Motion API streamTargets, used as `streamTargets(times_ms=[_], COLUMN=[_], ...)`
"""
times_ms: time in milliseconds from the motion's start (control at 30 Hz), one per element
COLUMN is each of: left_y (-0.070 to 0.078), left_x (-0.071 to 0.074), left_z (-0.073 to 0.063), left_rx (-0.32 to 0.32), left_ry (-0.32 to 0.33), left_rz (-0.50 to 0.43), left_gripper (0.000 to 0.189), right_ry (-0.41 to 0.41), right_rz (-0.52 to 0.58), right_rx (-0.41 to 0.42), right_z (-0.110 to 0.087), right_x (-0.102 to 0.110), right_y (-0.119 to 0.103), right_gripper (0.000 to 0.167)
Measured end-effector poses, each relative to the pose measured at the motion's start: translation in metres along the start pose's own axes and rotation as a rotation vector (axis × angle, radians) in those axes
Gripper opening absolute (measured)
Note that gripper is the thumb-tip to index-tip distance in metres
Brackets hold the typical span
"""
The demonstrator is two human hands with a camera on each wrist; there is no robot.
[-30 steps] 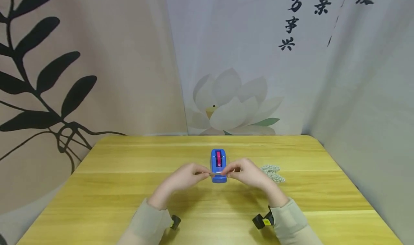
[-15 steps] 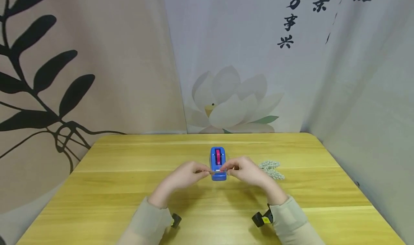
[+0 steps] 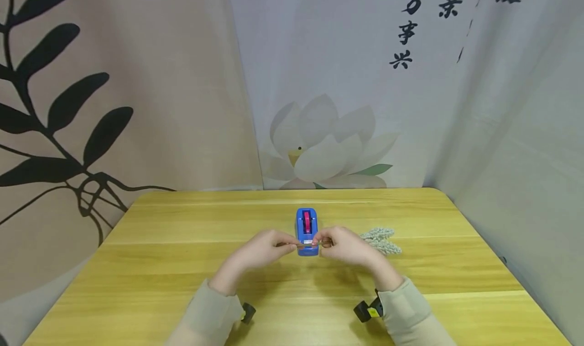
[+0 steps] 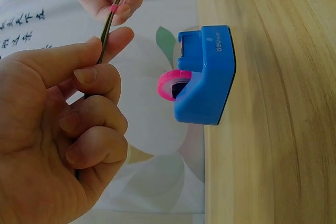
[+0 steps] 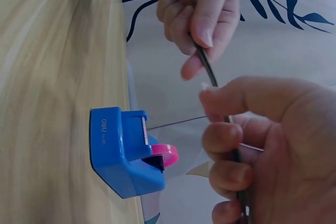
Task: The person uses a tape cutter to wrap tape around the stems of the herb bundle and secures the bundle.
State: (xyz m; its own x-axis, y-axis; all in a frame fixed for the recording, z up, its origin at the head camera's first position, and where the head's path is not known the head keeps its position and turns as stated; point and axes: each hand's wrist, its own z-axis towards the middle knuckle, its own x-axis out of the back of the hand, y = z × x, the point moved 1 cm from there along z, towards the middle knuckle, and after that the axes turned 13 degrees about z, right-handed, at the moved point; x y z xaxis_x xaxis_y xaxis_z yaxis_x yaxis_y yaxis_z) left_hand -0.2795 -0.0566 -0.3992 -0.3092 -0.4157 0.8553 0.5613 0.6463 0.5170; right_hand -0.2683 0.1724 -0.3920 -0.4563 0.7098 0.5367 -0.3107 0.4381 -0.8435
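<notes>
My left hand grips a bunch of thin dark stems with curled fingers and thumb. Farther along the same stems, my right hand pinches them, its other fingers curled around. A narrow pink band, which looks like tape, wraps the stems at the right fingertips. Pale green, fuzzy flower heads show just beyond the right hand; their join to the stems is hidden by that hand. Below and behind the stems, a blue tape dispenser with a pink roll stands upright on the table, apart from both hands.
The wooden table has a straight back edge. Behind it hangs a pale curtain printed with leaves, a lotus and writing. A small black device is strapped at the right wrist, another device at the left.
The right fingers have shifted slightly around the stems, the index finger now more bent. My left hand keeps its grip in nearly the same place. The dispenser stays put; the head view shifts slightly.
</notes>
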Motion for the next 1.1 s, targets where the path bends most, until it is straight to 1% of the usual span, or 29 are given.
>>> streamTargets(times_ms=[133, 233, 333, 500, 700, 900, 1100], left_y=[0.0004, 0.0013, 0.0023, 0.0027, 0.0029, 0.0038, 0.0042], left_x=[0.0006, 0.0014, 0.0021, 0.003, 0.004, 0.0044, 0.0042], left_z=[-0.0006, -0.0013, -0.0017, -0.0027, -0.0049, -0.0047, -0.0042], left_rx=[-0.001, 0.001, 0.0, -0.003, -0.008, 0.001, -0.005], left_ry=[-0.006, -0.009, -0.009, -0.005, 0.017, 0.009, 0.005], left_rz=[-0.014, -0.016, -0.013, -0.002, 0.01, 0.005, 0.008], left_gripper=[0.026, 0.027, 0.026, 0.026, 0.026, 0.026, 0.026], right_ry=[0.034, 0.063, 0.077, 0.078, 0.093, 0.108, 0.105], right_rz=[-0.067, -0.088, -0.085, -0.065, -0.084, -0.089, -0.073], right_rx=[0.025, 0.024, 0.014, 0.012, 0.021, 0.021, 0.021], right_z=[0.001, 0.0015, 0.0018, 0.0021, 0.0034, 0.0039, 0.0036], right_x=[-0.003, -0.0045, -0.0053, -0.0054, -0.0062, -0.0067, -0.0058], right_y=[0.0008, 0.001, 0.0015, 0.0018, 0.0015, 0.0015, 0.0031], right_gripper=[0.013, 0.012, 0.01, 0.008, 0.008, 0.01, 0.007])
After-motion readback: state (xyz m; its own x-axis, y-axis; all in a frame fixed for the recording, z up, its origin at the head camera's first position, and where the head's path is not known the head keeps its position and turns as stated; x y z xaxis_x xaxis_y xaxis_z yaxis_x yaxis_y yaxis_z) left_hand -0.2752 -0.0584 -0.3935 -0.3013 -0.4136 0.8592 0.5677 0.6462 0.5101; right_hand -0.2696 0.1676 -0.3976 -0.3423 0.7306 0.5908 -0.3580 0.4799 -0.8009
